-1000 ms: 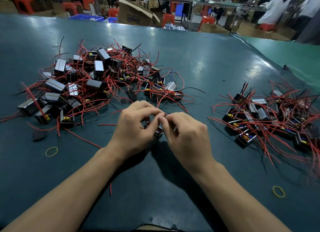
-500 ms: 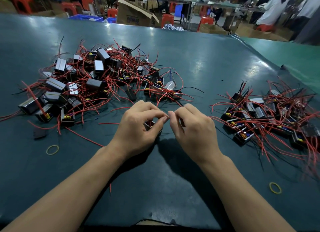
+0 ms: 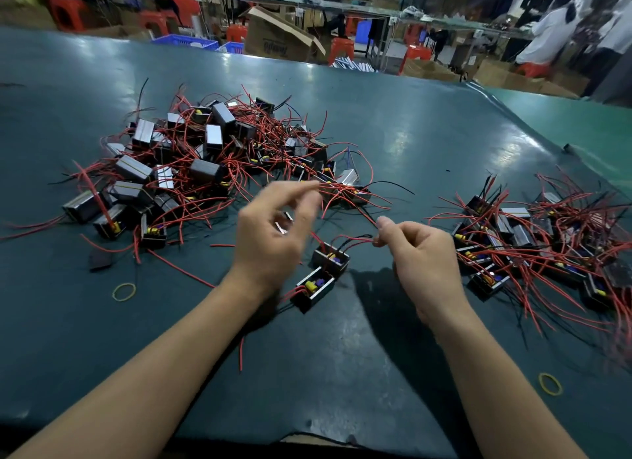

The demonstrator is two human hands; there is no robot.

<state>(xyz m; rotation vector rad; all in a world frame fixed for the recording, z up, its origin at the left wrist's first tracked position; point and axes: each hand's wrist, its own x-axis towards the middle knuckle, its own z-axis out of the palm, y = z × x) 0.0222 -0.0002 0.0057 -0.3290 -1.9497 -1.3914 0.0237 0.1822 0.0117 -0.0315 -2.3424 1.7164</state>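
Two small black units [image 3: 331, 257] are seen lying side by side on the worktop [image 3: 342, 373] between the hands, open faces up and touching or nearly so. The hands are held apart. The red lead [image 3: 352, 240] of the farther unit is pinched between thumb and forefinger of the right hand [image 3: 420, 253]. The left hand [image 3: 273, 232] is raised above the worktop, blurred, with finger and thumb parted and nothing made out in it. This pair is judged already separated, with only the moving aside left. To the outside of the right hand a smaller heap [image 3: 533, 243] of loose, open units is gathered, taken as the finished share. Beyond the left hand a larger tangled heap [image 3: 191, 164] is left, with many units there bound by thin bands, so well over half is judged undone. Loose rubber bands [image 3: 124, 292] are scattered outside both forearms.
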